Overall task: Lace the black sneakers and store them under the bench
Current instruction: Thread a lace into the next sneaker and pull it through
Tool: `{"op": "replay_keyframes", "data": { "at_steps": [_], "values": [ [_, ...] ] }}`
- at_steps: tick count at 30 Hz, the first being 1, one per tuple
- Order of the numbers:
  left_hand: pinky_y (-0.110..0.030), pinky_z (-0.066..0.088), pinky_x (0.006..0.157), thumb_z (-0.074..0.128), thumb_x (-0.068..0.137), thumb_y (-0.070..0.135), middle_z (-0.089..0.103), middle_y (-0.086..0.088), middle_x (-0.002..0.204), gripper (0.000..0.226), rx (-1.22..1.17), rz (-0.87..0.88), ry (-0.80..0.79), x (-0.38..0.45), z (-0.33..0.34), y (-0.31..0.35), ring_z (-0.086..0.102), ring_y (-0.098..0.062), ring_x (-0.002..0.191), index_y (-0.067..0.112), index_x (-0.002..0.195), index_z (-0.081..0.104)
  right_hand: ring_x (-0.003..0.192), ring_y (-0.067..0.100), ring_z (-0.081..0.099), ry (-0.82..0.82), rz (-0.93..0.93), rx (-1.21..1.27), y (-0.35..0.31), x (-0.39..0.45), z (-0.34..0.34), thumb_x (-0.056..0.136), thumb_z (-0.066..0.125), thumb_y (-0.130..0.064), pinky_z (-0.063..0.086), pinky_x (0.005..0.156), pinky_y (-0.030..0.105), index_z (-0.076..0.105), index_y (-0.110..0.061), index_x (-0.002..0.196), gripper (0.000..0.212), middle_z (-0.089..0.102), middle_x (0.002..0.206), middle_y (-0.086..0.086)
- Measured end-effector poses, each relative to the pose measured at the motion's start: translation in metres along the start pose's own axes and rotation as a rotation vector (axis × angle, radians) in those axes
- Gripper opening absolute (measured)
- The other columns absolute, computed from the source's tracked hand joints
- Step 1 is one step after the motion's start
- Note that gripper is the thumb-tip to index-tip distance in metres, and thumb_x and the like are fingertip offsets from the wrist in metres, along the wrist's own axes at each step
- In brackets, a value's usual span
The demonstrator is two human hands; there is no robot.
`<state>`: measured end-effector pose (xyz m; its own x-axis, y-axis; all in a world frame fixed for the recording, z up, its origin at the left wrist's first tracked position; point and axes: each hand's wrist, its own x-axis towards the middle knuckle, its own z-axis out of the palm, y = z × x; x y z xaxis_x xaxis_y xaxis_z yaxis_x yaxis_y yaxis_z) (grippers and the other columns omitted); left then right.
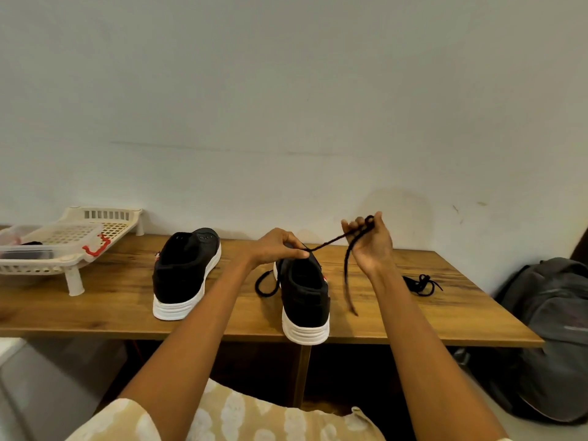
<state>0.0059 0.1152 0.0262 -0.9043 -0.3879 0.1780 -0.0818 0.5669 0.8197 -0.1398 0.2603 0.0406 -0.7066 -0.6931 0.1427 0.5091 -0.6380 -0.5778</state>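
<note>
Now both hands pinch the black lace [331,241]: left hand [280,246] seemingly at the sneaker [305,297], right hand [370,241] raised.

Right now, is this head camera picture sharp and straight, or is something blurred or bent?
Head view: mostly sharp; the hanging end of the black lace below the right hand is smeared by motion. Head view: the wide lens bows the bench edge, and the basket at the left looks stretched. Head view: soft, even light, with a faint shadow on the wall behind the hands.
</note>
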Motion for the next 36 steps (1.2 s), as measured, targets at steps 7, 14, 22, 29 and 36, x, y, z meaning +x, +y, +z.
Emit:
{"op": "replay_keyframes", "data": {
  "at_steps": [7, 14, 22, 29, 36],
  "values": [
    [-0.007, 0.039, 0.054, 0.061, 0.091, 0.016, 0.068, -0.013, 0.080, 0.020, -0.052, -0.070, 0.138, 0.001, 0.007, 0.004, 0.054, 0.003, 0.058, 0.001, 0.094, 0.073, 0.045, -0.001, 0.042, -0.381, -0.096, -1.366, 0.023, -0.004, 0.001, 0.101, 0.044, -0.024, 0.034, 0.047, 0.016, 0.062, -0.007, 0.094, 0.026, 0.057, 0.069, -0.001],
    [-0.021, 0.031, 0.052, 0.058, 0.093, 0.021, 0.047, 0.009, 0.045, 0.035, -0.111, -0.133, 0.097, 0.001, 0.006, -0.001, 0.039, -0.008, 0.050, 0.021, 0.059, 0.065, 0.065, 0.006, 0.063, -0.500, -0.134, -1.647, 0.019, -0.002, -0.002, 0.086, 0.068, -0.007, 0.054, 0.066, 0.015, 0.071, -0.006, 0.105, 0.020, 0.069, 0.083, 0.006],
    [-0.016, 0.035, 0.050, 0.065, 0.088, 0.026, 0.054, 0.008, 0.055, 0.015, -0.104, -0.105, 0.040, -0.001, 0.002, -0.003, 0.046, -0.002, 0.049, 0.017, 0.079, 0.072, 0.059, 0.005, 0.064, -0.413, -0.218, -1.658, 0.027, -0.002, 0.001, 0.084, 0.070, -0.012, 0.058, 0.068, 0.028, 0.064, -0.017, 0.084, 0.007, 0.066, 0.069, -0.006],
    [-0.009, 0.037, 0.048, 0.063, 0.087, 0.011, 0.063, 0.005, 0.071, 0.009, 0.023, -0.010, 0.115, -0.002, 0.003, -0.001, 0.052, 0.005, 0.048, 0.009, 0.092, 0.070, 0.074, 0.004, 0.059, -0.247, -0.265, -1.426, 0.029, 0.000, -0.002, 0.091, 0.061, -0.023, 0.048, 0.069, 0.018, 0.070, -0.015, 0.088, 0.013, 0.065, 0.077, -0.009],
    [-0.034, 0.048, 0.079, 0.059, 0.078, 0.008, 0.056, 0.004, 0.071, 0.016, 0.120, 0.079, 0.260, 0.004, 0.020, -0.003, 0.054, -0.013, 0.074, 0.024, 0.079, 0.059, 0.085, 0.018, 0.060, -0.310, 0.070, -1.390, 0.037, 0.006, -0.007, 0.098, 0.048, -0.023, 0.046, 0.078, 0.030, 0.069, -0.003, 0.104, 0.029, 0.067, 0.097, 0.023]
  ]
}}
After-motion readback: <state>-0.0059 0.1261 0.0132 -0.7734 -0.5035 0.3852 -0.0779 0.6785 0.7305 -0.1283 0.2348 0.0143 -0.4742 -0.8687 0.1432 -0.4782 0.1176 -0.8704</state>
